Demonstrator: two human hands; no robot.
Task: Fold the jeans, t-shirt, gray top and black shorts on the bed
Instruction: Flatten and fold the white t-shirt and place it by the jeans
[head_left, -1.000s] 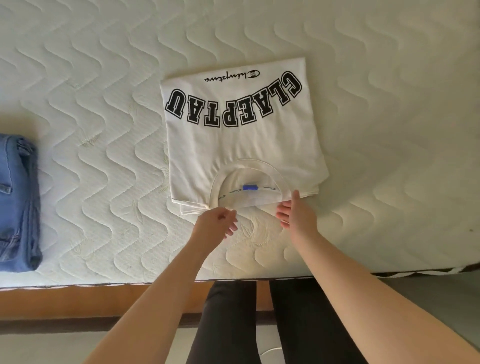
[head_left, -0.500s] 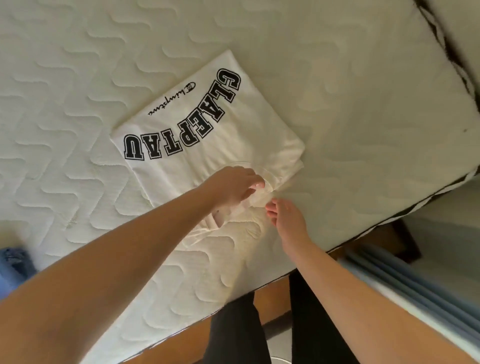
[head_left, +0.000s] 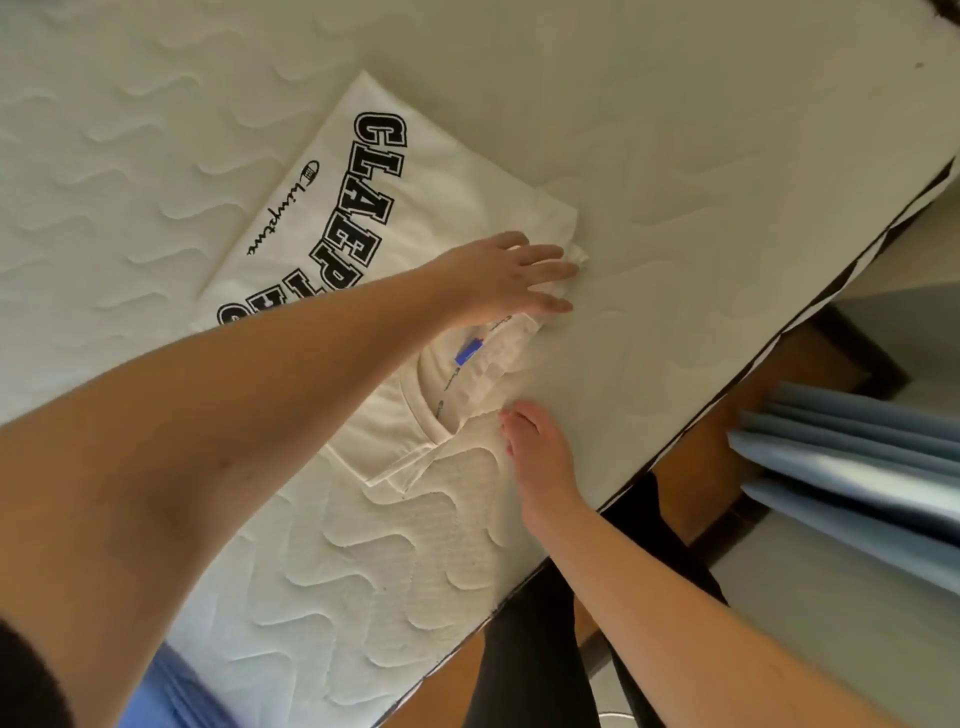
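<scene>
T-shirt: lies folded into a flat packet on the bed, printed letters up, collar end toward the near edge; it looks nearly done, needing only tidying at the collar corner.
Left hand: fingers straight and spread, pressing flat on the packet's right corner.
Right hand: rests on the mattress just beside the collar edge, fingers straight and close together, holding nothing.
Other clothes: a blue cloth shows at the bottom edge, possibly the jeans; gray top and black shorts are out of sight, so their state cannot be told.
Change: half a second ago the left hand was curled over the collar; now it reaches further right and lies flat.
</scene>
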